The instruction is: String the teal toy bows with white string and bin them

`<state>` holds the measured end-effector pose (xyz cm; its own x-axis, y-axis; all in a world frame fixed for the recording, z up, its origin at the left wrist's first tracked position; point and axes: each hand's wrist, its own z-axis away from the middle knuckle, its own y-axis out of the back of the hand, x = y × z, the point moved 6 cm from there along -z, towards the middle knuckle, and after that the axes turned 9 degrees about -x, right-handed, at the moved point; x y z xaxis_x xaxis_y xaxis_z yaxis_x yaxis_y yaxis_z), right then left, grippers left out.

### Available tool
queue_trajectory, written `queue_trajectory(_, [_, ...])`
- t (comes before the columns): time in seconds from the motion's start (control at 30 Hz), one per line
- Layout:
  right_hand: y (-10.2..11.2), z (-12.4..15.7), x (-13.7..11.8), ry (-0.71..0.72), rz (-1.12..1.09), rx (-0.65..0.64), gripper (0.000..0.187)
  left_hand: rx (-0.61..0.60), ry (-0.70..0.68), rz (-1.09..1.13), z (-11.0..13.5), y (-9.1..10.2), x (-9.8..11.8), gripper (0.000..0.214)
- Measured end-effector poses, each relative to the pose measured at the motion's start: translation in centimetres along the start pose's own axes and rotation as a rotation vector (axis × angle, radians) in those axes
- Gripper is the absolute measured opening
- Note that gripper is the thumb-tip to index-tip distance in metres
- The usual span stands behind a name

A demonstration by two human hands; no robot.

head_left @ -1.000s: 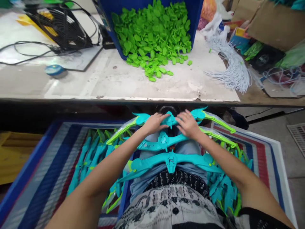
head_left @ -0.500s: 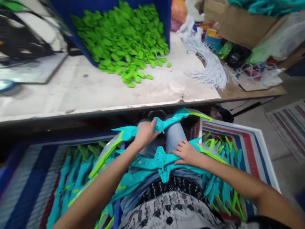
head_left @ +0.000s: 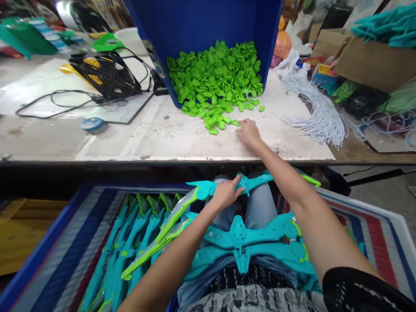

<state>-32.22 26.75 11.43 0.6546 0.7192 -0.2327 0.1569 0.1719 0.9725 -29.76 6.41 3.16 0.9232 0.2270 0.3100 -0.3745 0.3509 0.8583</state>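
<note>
Blue bin [head_left: 201,26], on its side: a large heap of loose green pieces [head_left: 217,78] inside and spilling from its mouth; we judge most unused. At the spill's near edge: right hand [head_left: 249,133], fingers bent against one piece; whether pinching, we cannot tell. Below the bin, over the knees: one teal frame [head_left: 244,184], left hand [head_left: 225,193] closed on its arm, thumb and forefinger parted beside the hub. Farther below: two more frames [head_left: 239,232]. Below left: similar frames in a row [head_left: 139,223], seemingly finished.

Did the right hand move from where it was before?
Yes, the right hand moved forward, past the table edge, to the loose green pieces.
</note>
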Motion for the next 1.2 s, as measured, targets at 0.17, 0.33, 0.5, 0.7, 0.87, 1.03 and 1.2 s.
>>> queue_trajectory(0.17, [-1.0,-4.4,-0.3,-0.027,0.043,0.005,0.029,-0.082,0.012,0.081,-0.2,0.8,-0.3,0.063])
queue_trajectory(0.33, [0.2,1.9,0.7,0.021,-0.308,0.108,0.022,-0.17,-0.06,0.232,-2.4,1.4,-1.9,0.067])
queue_trajectory(0.5, [-2.3,15.0,3.1,-0.048,-1.053,-0.005,0.042,0.024,-0.159,0.214,-2.3,1.2,-1.4,0.067])
queue_trajectory(0.7, [-7.4,23.3,5.2,-0.34,-1.412,-0.111,0.051,0.125,-0.104,-0.152,0.1,-0.5,2.1,0.059])
queue_trajectory(0.87, [-8.4,24.8,4.0,-0.328,-1.515,-0.19,0.049,0.014,-0.196,-0.041,-1.1,1.9,1.0,0.037])
queue_trajectory(1.03, [-10.2,25.6,2.2,-0.343,-1.588,-0.158,0.049,-0.143,-0.315,0.192,-2.6,3.3,-1.0,0.041])
queue_trajectory(1.2, [-12.4,24.6,0.6,-0.34,-1.577,-0.153,0.051,-0.217,-0.383,0.396,-3.7,2.6,-1.4,0.051])
